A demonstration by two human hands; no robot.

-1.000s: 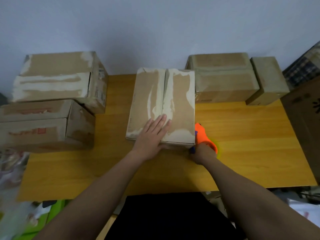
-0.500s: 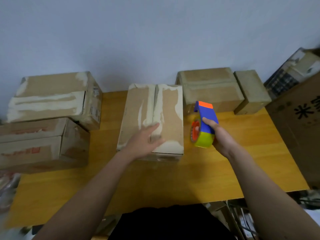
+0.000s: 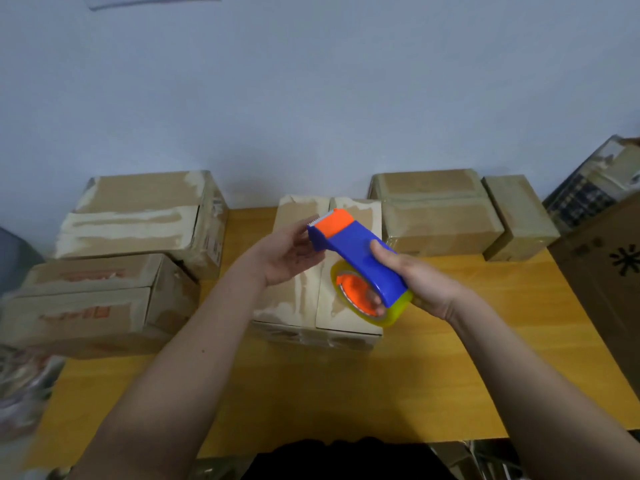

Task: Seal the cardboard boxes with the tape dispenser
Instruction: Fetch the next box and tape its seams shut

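A blue and orange tape dispenser (image 3: 356, 252) with a yellowish tape roll is held up above the middle cardboard box (image 3: 311, 306). My right hand (image 3: 415, 282) grips its rear handle end. My left hand (image 3: 287, 254) is raised beside the dispenser's front, palm up, with relaxed fingers reaching to the toothed blade end; whether they touch it is unclear. The box lies on the wooden table (image 3: 346, 393) with its two top flaps closed along a centre seam.
Two stacked cardboard boxes (image 3: 138, 220) (image 3: 86, 303) stand at the left. Two more boxes (image 3: 436, 209) (image 3: 519, 216) stand at the back right. A large carton (image 3: 609, 271) stands off the table's right edge. The wall is just behind.
My left hand has lifted off the middle box and come up to the dispenser's front. My right hand has raised the dispenser from the table and brought it over the box.
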